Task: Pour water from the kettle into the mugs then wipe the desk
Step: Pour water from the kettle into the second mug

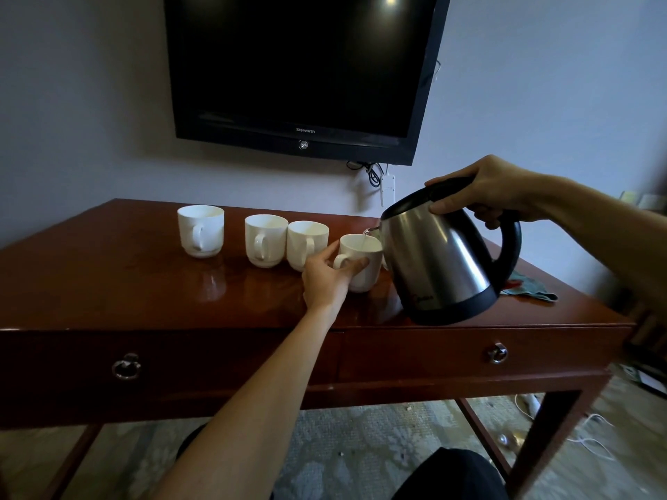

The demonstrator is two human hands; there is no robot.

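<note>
The kettle [440, 261] hides part of the cloth [530, 286] behind it.

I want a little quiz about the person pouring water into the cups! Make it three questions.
1. True or false: the kettle is standing flat on the desk.
2. How many white mugs are on the desk?
3. Which hand steadies the mug being filled? A) left hand B) right hand C) neither

Key
1. False. The right hand holds it by the handle, tipped, with water running from the spout.
2. Four.
3. A. The left hand grips that mug at its handle side. The cloth lies behind the kettle, untouched.
</note>
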